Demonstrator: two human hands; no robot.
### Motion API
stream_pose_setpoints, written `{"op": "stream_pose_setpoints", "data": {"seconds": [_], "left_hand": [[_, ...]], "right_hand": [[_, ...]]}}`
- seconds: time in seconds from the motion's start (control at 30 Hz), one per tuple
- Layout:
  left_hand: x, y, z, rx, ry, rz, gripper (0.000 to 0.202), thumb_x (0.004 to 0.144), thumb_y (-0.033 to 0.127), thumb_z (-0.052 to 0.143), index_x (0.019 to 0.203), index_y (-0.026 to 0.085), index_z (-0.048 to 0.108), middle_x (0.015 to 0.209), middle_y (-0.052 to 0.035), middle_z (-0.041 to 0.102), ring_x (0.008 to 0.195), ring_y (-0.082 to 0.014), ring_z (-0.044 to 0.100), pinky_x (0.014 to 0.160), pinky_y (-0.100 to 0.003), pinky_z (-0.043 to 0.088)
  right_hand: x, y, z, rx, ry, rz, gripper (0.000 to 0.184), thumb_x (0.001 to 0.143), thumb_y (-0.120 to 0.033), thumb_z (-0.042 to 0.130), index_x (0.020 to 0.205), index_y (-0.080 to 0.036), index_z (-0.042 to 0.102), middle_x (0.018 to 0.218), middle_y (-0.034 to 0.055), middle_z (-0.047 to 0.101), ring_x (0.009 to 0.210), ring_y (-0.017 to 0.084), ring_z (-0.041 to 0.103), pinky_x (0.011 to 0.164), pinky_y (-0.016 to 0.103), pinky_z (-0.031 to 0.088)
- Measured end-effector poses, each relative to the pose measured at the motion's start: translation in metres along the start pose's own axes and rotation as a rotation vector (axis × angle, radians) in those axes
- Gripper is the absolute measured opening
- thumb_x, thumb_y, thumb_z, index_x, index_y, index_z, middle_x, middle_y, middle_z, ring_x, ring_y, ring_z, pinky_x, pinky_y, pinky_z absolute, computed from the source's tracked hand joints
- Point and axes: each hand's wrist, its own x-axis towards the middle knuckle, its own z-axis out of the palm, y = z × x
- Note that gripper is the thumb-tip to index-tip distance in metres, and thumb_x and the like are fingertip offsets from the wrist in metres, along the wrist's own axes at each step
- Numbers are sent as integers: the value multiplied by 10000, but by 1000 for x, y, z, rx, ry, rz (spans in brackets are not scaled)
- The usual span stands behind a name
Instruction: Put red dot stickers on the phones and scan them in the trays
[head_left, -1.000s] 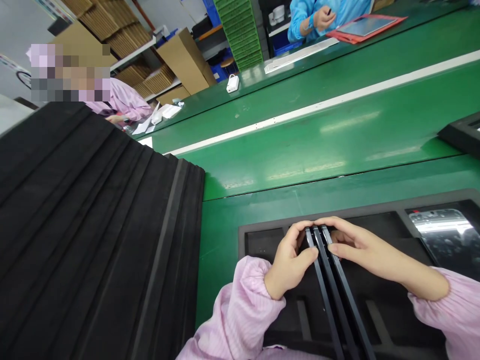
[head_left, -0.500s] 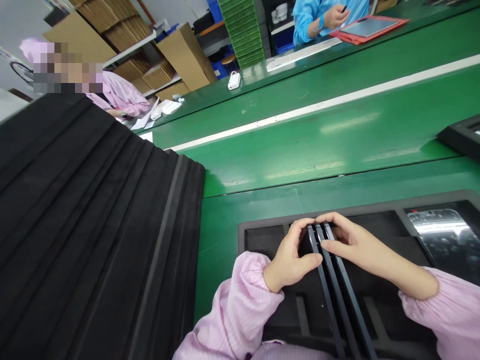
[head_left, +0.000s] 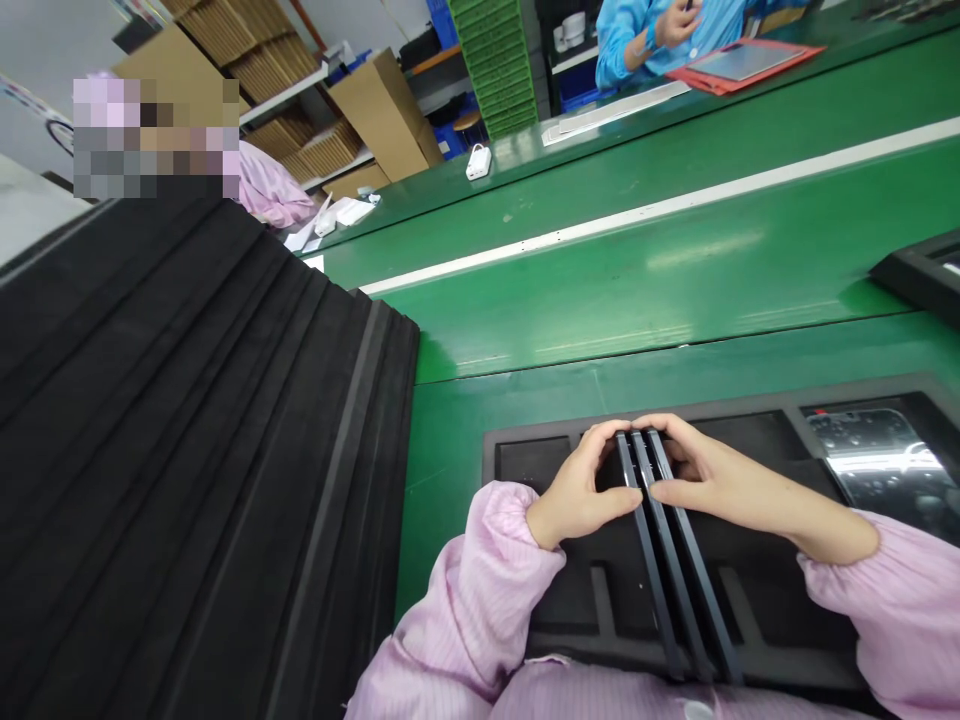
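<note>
Three thin dark tablets [head_left: 660,545] stand on edge side by side, leaning slightly, over a black foam tray [head_left: 517,436]. At their far ends, my left hand [head_left: 581,485] is closed on the leftmost one, fingers bent over the far corner and thumb on its edge. From the other side, my right hand [head_left: 701,470] curls round the far ends, its thumb pressed near the middle and right edges. A glossy flat device [head_left: 881,450], apparently under clear film, lies in the tray's right compartment. My fingertips behind the tablets are partly hidden.
A tall stack of black foam trays [head_left: 225,450] rises on my left. Another black tray [head_left: 919,275] sits at the right. Across the green bench [head_left: 600,300] are a small white device [head_left: 478,162], a red folder [head_left: 746,65] and two co-workers.
The view has shifted slightly, and the tablets with both hands sit a little higher in it. Both hands keep the same hold; the right thumb has moved slightly along the edges.
</note>
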Motion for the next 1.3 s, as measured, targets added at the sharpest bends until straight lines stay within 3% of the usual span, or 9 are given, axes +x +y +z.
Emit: {"op": "stream_pose_setpoints", "data": {"seconds": [0.13, 0.33, 0.63, 0.77, 1.03, 1.1, 1.17, 1.23, 1.3], "left_hand": [[1, -3, -3, 85, -63, 8, 804, 631, 296, 710, 1319, 154, 319, 1398, -171, 330, 1350, -300, 270, 1120, -478, 228], [3, -5, -1, 79, -46, 4, 850, 647, 324, 688, 1367, 135, 278, 1452, -174, 268, 1371, -276, 254, 1145, -426, 190], [0, 1, 10, 70, 58, -57, 880, 654, 186, 645, 1413, 142, 203, 1520, -171, 168, 1401, -274, 173, 1153, -433, 150], [-8, 7, 19, 115, 208, -91, 793, 674, 165, 661, 1362, 139, 267, 1467, -201, 283, 1368, -285, 269, 1112, -483, 251], [-17, 12, 26, 253, 337, -101, 309, 729, 164, 609, 1011, 161, 483, 1138, -110, 557, 1084, -224, 521, 933, -387, 433], [-22, 12, 30, 316, 358, -102, 95, 761, 220, 564, 799, 173, 491, 910, -61, 570, 922, -213, 540, 897, -410, 426], [-30, 12, 38, 378, 345, -101, 193, 789, 258, 506, 626, 192, 426, 717, -14, 492, 783, -200, 509, 865, -438, 413], [-40, 11, 48, 443, 282, -98, 241, 766, 276, 535, 579, 199, 406, 688, -7, 447, 783, -214, 484, 857, -449, 402], [-49, 9, 57, 514, 188, -109, 229, 676, 292, 659, 624, 195, 457, 793, -36, 480, 902, -257, 471, 878, -455, 394]], "right_hand": [[-3, -1, -9, 1, -111, -22, 683, 706, -373, 621, 1307, -202, 345, 1055, 92, 570, 889, 224, 580, 682, 340, 500], [-3, 4, -11, -42, -104, 11, 823, 692, -487, 618, 1376, -172, 286, 793, 14, 546, 713, 176, 547, 641, 326, 454], [-5, -8, 6, -168, 138, 40, 760, 631, -348, 612, 1309, -124, 353, 643, -50, 466, 602, 151, 460, 572, 291, 356], [-6, -9, 9, -133, 156, 50, 761, 651, -286, 606, 1333, -90, 329, 551, -95, 394, 553, 140, 442, 560, 279, 345], [-6, -13, 12, -165, 186, 64, 760, 678, -240, 606, 1368, -86, 326, 514, -95, 421, 512, 133, 454, 559, 274, 385], [-7, -14, 14, -171, 203, 82, 782, 675, -268, 615, 1377, -84, 325, 574, -50, 513, 533, 149, 500, 555, 283, 425], [-8, -14, 18, -176, 245, 98, 841, 675, -353, 626, 1402, -94, 292, 839, 78, 638, 645, 199, 582, 567, 316, 477], [-8, -13, 23, -190, 333, 102, 944, 635, -411, 653, 1425, -101, 241, 1212, 196, 545, 905, 293, 607, 704, 392, 514], [-7, -11, 27, -198, 430, 92, 985, 592, -375, 661, 1427, -95, 219, 1387, 214, 388, 1152, 355, 493, 932, 461, 428]]}}
